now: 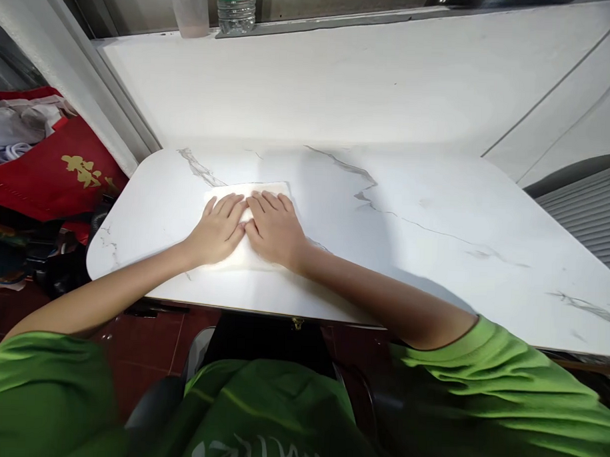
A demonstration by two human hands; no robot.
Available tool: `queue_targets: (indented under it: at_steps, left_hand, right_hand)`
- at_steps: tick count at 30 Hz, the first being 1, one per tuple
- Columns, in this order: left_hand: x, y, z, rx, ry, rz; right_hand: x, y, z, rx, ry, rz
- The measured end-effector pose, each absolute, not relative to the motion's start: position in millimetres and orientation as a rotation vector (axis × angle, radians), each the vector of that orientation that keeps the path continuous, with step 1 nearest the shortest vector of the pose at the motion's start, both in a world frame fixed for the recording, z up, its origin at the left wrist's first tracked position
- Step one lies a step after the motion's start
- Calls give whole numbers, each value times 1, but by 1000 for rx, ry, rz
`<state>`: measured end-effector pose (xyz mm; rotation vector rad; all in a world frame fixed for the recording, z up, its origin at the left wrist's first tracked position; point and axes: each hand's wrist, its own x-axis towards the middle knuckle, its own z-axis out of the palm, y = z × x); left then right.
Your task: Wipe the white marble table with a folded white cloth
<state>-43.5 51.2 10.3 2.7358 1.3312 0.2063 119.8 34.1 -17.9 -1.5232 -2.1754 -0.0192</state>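
white sheet (cloth/paper, can't tell) lies flat on tbl, directly under both palms: l hand on its l half, r hand on r, equally near. fingers extended, slightly spread, nothing gripped. long axis unclear.

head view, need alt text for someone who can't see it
A person's left hand and right hand lie palm down, side by side, on a squarish white sheet on a white, grey-veined table. Beyond it, a plastic cup and green-labelled bottle stand on a ledge.
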Motion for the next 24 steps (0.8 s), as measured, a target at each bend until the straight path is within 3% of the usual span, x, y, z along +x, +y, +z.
queue_targets:
  at_steps: [6, 14, 24]
  left_hand:
    - [-36, 114, 9, 2744, 1265, 214]
    - [-12, 200, 2, 2524, 1533, 196]
    - [-15, 248, -10, 2643, 1382, 361]
  right_hand:
    - [121, 89, -20, -1548, -2134, -40]
    - [132, 180, -24, -1683, -2019, -83]
    - [136, 215, -26, -1785, -1941, -70]
